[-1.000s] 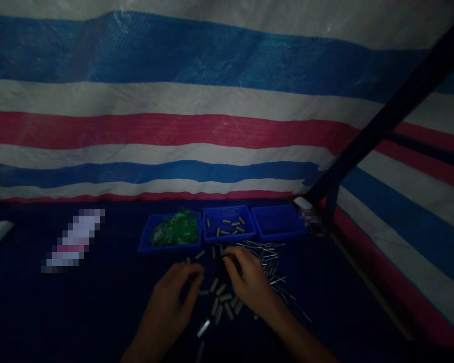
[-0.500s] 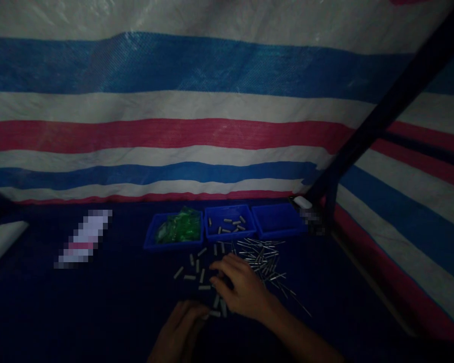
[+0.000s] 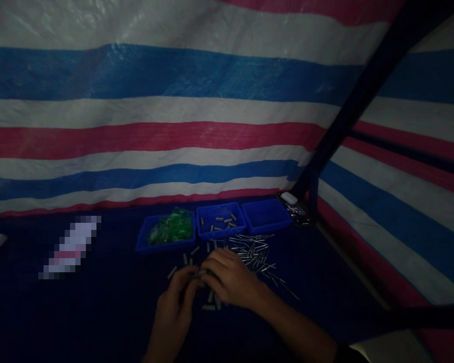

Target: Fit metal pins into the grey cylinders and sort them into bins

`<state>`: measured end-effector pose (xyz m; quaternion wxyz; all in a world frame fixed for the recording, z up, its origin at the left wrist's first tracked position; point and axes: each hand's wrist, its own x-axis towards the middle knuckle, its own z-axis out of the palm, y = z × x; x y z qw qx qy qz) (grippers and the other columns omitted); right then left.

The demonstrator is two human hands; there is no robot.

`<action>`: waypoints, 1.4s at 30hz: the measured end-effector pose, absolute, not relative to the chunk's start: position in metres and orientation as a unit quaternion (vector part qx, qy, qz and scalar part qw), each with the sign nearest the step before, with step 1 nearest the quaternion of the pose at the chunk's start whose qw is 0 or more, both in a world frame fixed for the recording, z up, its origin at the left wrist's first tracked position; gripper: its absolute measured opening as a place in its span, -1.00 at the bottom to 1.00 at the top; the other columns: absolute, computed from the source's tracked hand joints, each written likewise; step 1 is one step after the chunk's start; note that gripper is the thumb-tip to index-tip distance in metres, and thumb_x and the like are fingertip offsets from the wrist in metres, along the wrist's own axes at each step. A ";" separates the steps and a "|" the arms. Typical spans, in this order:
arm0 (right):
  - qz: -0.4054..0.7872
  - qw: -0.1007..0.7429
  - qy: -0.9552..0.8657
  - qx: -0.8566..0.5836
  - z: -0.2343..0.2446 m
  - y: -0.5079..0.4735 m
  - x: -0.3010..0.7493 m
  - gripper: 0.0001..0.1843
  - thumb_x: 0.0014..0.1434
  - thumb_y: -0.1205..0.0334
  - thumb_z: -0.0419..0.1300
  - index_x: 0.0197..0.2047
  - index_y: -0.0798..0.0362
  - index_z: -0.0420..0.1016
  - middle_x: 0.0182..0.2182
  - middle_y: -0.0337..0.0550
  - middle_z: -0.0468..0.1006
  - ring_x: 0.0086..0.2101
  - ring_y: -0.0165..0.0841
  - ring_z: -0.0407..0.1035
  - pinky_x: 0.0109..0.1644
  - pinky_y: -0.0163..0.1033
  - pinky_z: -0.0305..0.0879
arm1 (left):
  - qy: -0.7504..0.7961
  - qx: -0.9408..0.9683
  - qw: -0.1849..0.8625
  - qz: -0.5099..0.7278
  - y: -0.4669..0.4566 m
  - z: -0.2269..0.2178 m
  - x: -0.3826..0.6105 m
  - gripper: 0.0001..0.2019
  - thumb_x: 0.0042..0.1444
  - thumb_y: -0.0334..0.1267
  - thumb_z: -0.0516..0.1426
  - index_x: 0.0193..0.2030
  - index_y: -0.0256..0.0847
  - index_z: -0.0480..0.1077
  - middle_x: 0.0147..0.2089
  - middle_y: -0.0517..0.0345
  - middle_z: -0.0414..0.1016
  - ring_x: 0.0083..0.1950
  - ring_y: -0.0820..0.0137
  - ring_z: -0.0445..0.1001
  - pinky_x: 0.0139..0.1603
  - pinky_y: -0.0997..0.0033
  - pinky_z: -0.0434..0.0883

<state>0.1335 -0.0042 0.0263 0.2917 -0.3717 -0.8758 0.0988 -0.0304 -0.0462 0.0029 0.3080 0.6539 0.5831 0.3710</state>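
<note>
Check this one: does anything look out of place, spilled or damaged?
Mostly loose parts: thin rods lie crisscrossed, untidily, before the blue trays, and short grey pieces are scattered near the left hand. Whether spilled, I can't tell. The pale patch at left is oddly pixelated. No damage shows.

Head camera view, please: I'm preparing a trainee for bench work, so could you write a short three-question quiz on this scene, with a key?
1. Multiple choice: what does the leftmost blue tray hold? A) short grey pieces; B) green material; C) nothing.
2. True or false: the fingertips of the left hand and the right hand are close together.
3. Fill in: as seen in this view, the heap of thin rods lies mostly to the ____ of the right hand's fingertips.

Key: 1. B; 2. True; 3. right.
</note>
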 end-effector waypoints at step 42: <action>0.150 0.395 -0.805 -0.416 0.015 0.010 0.146 -0.79 0.22 0.19 -0.03 -0.18 0.08 0.34 -0.47 -0.25 0.43 -0.45 -0.46 0.32 -0.31 -0.35 0.21 | 0.449 0.677 0.369 0.452 0.011 0.012 -0.009 -0.68 0.00 -0.06 0.09 -0.25 -0.29 0.34 -0.33 0.13 0.47 -0.27 0.39 0.44 -0.19 0.40 0.36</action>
